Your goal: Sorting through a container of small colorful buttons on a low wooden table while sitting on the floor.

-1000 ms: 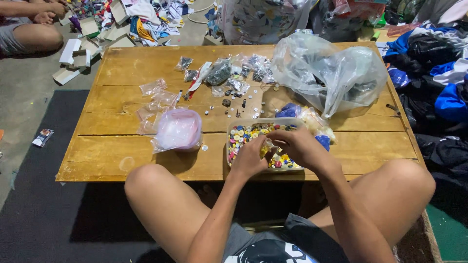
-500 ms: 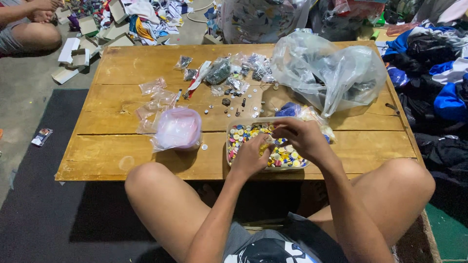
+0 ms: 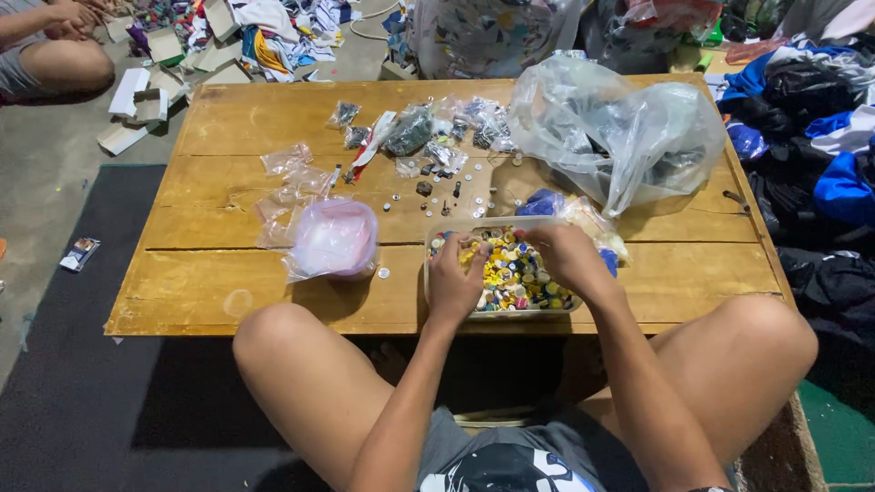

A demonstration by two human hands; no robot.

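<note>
on low wooden table (image 3: 228, 292): both hands in button tray (image 3: 437, 301), grip unclear; cluttered floor (image 3: 55, 182) around.

A: What is seen in the room?
B: A low wooden table (image 3: 228, 282) is set on a grey floor (image 3: 55, 210). A dark mat (image 3: 82, 401) is laid beside it.
A: And farther back?
B: Clothes (image 3: 820, 137) are piled at the right. Boxes (image 3: 146, 91) are scattered at the top left.
</note>
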